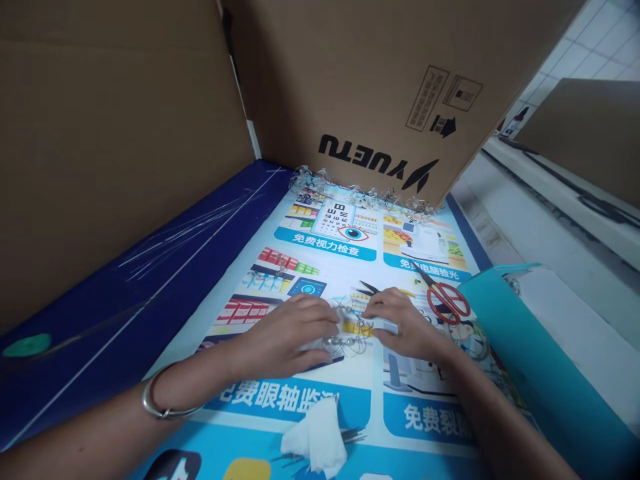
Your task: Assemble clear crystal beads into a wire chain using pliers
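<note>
The half-curled left hand [283, 333] and right hand [405, 323] touch a tangled silver wire-and-bead cluster [347, 330] lying between them; whether either grips it, I cannot tell.

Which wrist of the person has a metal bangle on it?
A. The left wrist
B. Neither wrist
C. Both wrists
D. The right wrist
A. The silver bangle sits just behind the left hand, while the wrist of the right hand shows no bangle.
</note>
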Action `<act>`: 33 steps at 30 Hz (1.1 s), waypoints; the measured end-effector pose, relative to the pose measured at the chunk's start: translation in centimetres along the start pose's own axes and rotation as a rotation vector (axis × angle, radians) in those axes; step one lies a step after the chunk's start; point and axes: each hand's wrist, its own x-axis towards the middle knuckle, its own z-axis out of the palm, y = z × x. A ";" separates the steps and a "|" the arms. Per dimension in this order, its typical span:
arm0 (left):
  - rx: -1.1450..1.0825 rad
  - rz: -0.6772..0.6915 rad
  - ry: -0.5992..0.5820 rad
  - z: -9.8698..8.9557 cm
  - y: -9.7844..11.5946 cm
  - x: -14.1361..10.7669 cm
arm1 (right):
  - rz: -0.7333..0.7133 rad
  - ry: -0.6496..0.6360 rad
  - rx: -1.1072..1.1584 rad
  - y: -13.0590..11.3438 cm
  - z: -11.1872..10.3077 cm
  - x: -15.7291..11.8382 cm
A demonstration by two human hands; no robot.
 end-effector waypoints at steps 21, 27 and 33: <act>-0.035 0.038 -0.087 -0.2 -0.1 -0.2 | -0.247 0.004 -0.478 -1.4 1.8 -0.1; -0.030 0.065 -0.071 -0.4 0.2 -0.1 | -0.307 0.051 -0.500 -1.5 2.1 -0.3; 0.008 0.080 -0.061 -0.2 0.0 -0.2 | -0.306 0.035 -0.466 -1.9 2.7 -0.1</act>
